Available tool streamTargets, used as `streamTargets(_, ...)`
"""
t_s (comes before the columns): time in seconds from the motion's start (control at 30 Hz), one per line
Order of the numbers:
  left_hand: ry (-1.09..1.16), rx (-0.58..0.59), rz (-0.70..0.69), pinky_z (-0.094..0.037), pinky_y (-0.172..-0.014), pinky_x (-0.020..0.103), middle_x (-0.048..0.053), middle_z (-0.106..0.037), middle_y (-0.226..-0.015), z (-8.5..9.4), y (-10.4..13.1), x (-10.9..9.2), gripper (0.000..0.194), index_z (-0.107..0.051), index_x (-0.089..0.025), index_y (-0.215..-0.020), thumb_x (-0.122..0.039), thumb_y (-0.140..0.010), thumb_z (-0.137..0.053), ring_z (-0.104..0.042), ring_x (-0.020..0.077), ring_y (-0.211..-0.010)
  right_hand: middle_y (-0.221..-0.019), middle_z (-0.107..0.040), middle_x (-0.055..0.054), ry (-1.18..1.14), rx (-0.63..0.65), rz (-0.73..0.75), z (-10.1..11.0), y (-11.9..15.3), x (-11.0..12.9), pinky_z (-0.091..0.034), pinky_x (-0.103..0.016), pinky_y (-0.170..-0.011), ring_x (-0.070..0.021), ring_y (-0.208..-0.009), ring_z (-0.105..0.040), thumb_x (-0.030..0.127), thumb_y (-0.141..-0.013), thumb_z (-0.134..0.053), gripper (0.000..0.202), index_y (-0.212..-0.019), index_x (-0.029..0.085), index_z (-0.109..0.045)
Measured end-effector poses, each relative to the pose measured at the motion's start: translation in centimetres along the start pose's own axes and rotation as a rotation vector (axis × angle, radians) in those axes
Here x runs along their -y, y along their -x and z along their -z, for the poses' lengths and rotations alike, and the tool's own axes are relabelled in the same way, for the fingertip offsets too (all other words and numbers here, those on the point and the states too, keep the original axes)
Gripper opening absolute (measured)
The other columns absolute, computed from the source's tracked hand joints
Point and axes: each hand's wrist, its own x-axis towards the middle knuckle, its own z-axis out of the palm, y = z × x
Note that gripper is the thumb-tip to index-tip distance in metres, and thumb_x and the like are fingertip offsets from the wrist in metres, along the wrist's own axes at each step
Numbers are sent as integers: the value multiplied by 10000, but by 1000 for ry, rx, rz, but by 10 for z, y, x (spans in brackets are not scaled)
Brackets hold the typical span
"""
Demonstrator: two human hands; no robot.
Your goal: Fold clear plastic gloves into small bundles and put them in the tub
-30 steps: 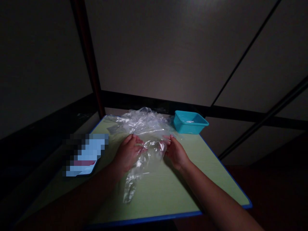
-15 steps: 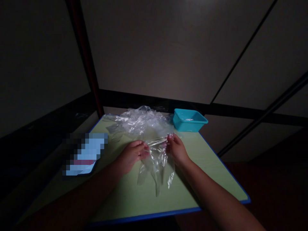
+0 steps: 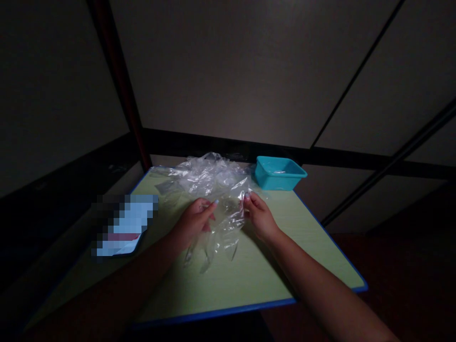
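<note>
A thin clear plastic disposable glove [image 3: 230, 225] is stretched between my hands, its finger-like ends hanging toward the table. My left hand [image 3: 194, 221] pinches its left side, thumb on top and pointing right. On the other side, my right hand [image 3: 261, 216] grips the edge between thumb and fingertips. Just beyond my hands lies a crumpled heap of clear plastic gloves [image 3: 201, 176], glossy and tangled; single pieces in it are hard to tell apart.
A turquoise plastic basket [image 3: 280, 182] stands at the table's back right corner, with something clear inside. A phone [image 3: 133, 225], partly blurred out, lies at the left. The pale green table [image 3: 281, 266] has a blue edge, and dark-trimmed panels [image 3: 228, 85] rise behind it.
The glove's upper edge, pulled taut between both hands before, is now looser and more spread. Its hanging ends have swung up and left. My left thumb has straightened out to the right.
</note>
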Motion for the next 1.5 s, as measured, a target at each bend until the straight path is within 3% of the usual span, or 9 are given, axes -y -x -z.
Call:
streamTargets(0.17,148,74,18,-329,-410,181,-50,-500,-570,-5,9,-2,398,-532,-168,-726,-514,-636,-705,-448,77,-451,-630,-582,7,-209,161,-229,-5,6,-2,-392,-250,-538,-121,-549,-499,571,-609,-744,443,-703,186,-545)
streamTargets(0.3,175,156,39,-300,-426,193,-59,-469,-525,-6,12,-1,329,-532,-164,-698,-428,-639,-719,-424,77,-445,-678,-586,8,-197,122,-332,-8,7,-6,-418,-252,-529,-132,-581,-534,597,-682,-663,432,-764,197,-521)
streamTargets(0.5,110,59,-117,-323,-482,204,-69,-462,-524,-6,10,-5,273,-461,-177,-615,-310,-618,-700,-431,80,-482,-817,-558,24,63,-25,-137,-3,4,-1,-440,-246,-524,-146,-675,-558,472,-719,-660,509,-1126,276,-425)
streamTargets(0.67,152,46,-147,-324,-467,204,-77,-478,-517,-6,9,-5,198,-491,-188,-704,-281,-648,-656,-431,86,-460,-851,-514,3,287,302,116,-3,13,5,-420,-247,-610,-129,-730,-514,429,-842,-572,335,-1107,244,-483)
streamTargets(0.8,162,21,-136,-324,-456,201,-76,-476,-492,-4,6,1,193,-548,-183,-831,-317,-712,-619,-428,94,-451,-773,-498,18,250,598,90,-4,20,3,-390,-240,-572,-108,-631,-474,446,-897,-503,327,-1139,229,-470)
streamTargets(0.97,297,56,-51,-365,-480,198,-29,-565,-641,-4,7,1,315,-603,-172,-893,-419,-704,-652,-493,102,-533,-665,-467,46,296,738,25,-4,22,-1,-347,-212,-499,-84,-529,-424,512,-885,-491,358,-1038,189,-506)
streamTargets(1.1,298,94,-24,-335,-437,194,-49,-492,-546,-3,9,-2,390,-602,-170,-905,-513,-721,-625,-437,91,-466,-570,-483,32,390,604,13,-5,21,-2,-351,-212,-493,-87,-509,-448,564,-879,-444,435,-696,172,-487)
streamTargets(1.27,183,-10,-56,-315,-407,177,-72,-473,-504,-1,7,-7,363,-563,-189,-925,-367,-641,-704,-431,87,-438,-497,-559,-6,541,307,-25,0,9,-5,-369,-229,-466,-111,-439,-500,512,-865,-463,452,-613,154,-578)
streamTargets(1.5,201,-177,-113,-373,-438,176,-62,-531,-640,8,-2,-8,320,-546,-188,-898,-297,-633,-690,-476,74,-487,-344,-483,7,732,1,-106,17,-10,6,-343,-237,-412,-115,-308,-460,475,-882,-436,519,-473,177,-551)
